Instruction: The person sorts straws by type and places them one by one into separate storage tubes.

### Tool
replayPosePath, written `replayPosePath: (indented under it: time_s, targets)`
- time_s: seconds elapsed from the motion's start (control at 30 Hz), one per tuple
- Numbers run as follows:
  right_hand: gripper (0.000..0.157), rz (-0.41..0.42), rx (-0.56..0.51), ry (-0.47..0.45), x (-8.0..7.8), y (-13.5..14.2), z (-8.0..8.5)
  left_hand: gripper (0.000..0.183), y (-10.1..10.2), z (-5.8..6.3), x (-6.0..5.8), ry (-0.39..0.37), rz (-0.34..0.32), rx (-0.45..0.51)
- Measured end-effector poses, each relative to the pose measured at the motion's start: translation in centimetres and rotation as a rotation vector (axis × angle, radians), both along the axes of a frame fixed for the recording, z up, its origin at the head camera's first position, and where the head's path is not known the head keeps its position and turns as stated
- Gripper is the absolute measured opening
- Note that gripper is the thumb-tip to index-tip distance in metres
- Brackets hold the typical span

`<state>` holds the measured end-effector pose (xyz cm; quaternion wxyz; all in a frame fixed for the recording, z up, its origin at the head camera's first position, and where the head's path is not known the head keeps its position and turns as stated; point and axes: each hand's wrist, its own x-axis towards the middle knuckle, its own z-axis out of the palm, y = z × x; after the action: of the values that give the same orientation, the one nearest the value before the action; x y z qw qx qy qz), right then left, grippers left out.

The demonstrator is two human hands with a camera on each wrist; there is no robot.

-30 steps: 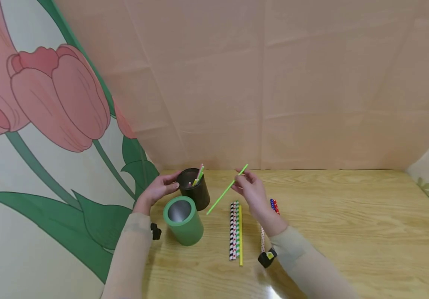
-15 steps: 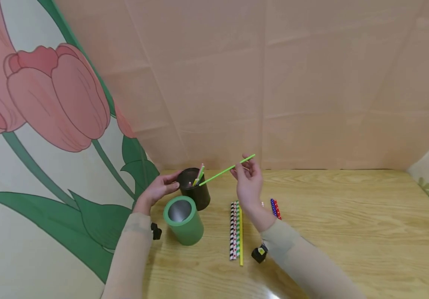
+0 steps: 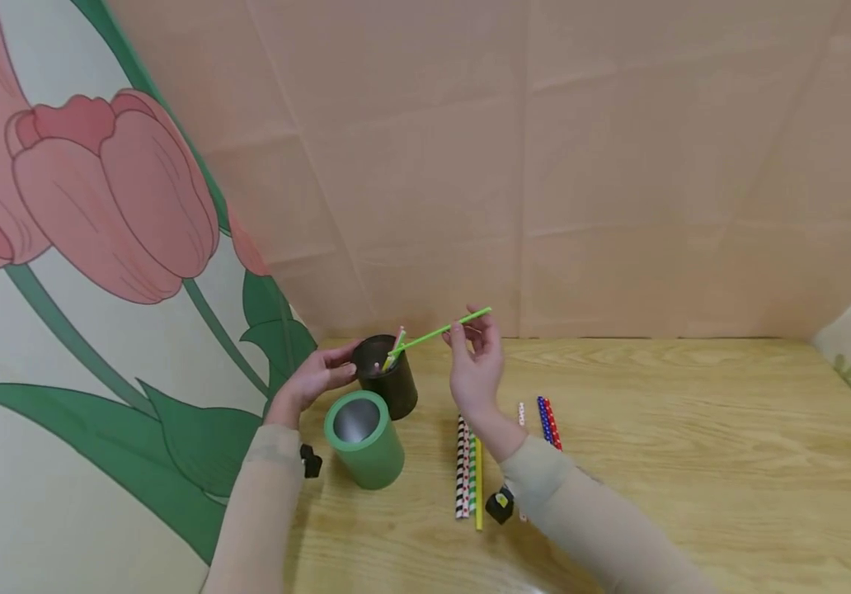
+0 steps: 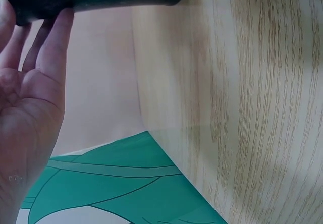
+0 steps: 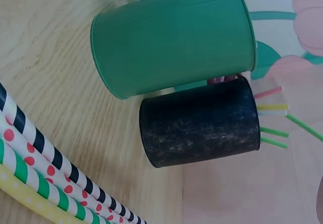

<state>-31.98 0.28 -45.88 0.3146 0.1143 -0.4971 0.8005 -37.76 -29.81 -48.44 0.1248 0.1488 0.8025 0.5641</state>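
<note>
My left hand (image 3: 314, 379) holds the side of a black cylindrical cup (image 3: 392, 394) near its rim, as the left wrist view also shows from below. Several drinking straws, pink, yellow, white and green, stick out of that cup; the right wrist view shows their ends (image 5: 272, 107). Between thumb and fingers my right hand (image 3: 477, 375) pinches a bright green straw (image 3: 436, 332). The straw slants down to the left, its lower end at the cup's opening; whether it touches the rim I cannot tell. Only a sliver of the right hand shows in the right wrist view.
A green cylindrical container (image 3: 375, 462) stands just in front of the black cup. Striped, dotted and yellow straws (image 3: 470, 487) lie side by side on the wooden table (image 3: 693, 429). Blue and red straws (image 3: 550, 421) lie farther right, with a white dotted one partly under my right forearm.
My right hand has moved left, bringing the green straw's lower end up and over to the black cup. The straw now lies flatter. My left hand stays on the cup.
</note>
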Motion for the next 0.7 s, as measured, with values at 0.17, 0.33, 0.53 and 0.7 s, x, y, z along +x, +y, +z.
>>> replayPosePath:
  time_s: [0.17,0.33,0.53,0.7]
  targets:
    - [0.030,-0.029,0.106,0.045,-0.3,-0.5,-0.3,0.060,-0.2,0.0,-0.1,-0.005,0.005,0.008]
    - [0.028,-0.030,0.154,0.047,-0.5,-0.9,-0.8,0.060,-0.2,0.0,-0.1,-0.010,0.014,0.004]
    - [0.029,-0.021,0.159,0.047,-0.6,-1.2,-0.9,0.060,-0.2,0.0,-0.2,0.003,0.000,0.006]
    - [0.029,-0.011,0.172,0.040,-0.5,-1.3,-0.8,0.060,-0.2,-0.1,-0.3,-0.005,0.002,0.012]
